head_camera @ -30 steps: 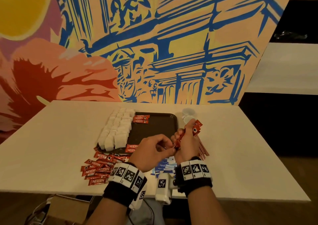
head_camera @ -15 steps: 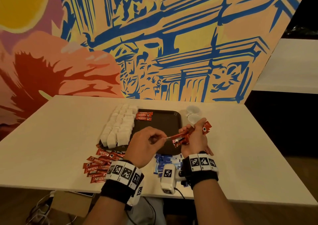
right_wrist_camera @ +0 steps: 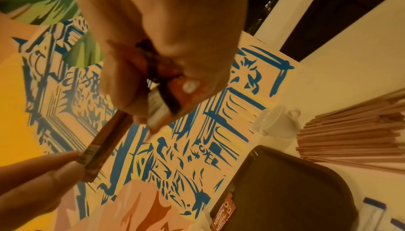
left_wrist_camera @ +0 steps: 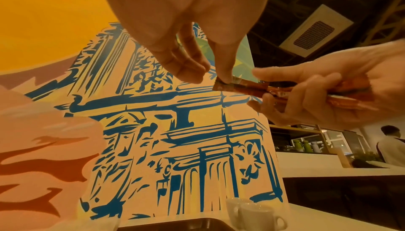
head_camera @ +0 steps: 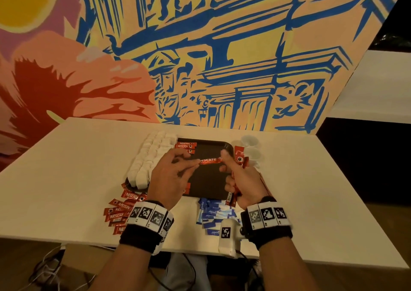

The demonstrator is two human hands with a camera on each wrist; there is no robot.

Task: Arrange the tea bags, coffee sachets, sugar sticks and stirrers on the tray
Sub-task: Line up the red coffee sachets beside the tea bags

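A dark tray (head_camera: 206, 179) lies on the white table, with rows of white tea bags (head_camera: 153, 157) along its left edge and red coffee sachets (head_camera: 185, 146) at its far left corner. My left hand (head_camera: 191, 162) pinches one end of a red coffee sachet (head_camera: 208, 160) above the tray. My right hand (head_camera: 233, 172) grips a bundle of coffee sachets (head_camera: 239, 157) and touches the single sachet's other end. The left wrist view shows the pinched sachet (left_wrist_camera: 238, 87); the right wrist view shows the bundle (right_wrist_camera: 171, 96).
Loose coffee sachets (head_camera: 120, 210) lie at the front left of the table. Blue sugar sticks (head_camera: 213, 215) sit in front of the tray. Brown stirrers (right_wrist_camera: 350, 134) fan out right of the tray, beside white cups (head_camera: 250, 144). A painted mural panel stands behind the table.
Both hands have moved forward over the tray. The left hand has drawn one sachet out of the right hand's bundle, which now stretches level between the two hands.
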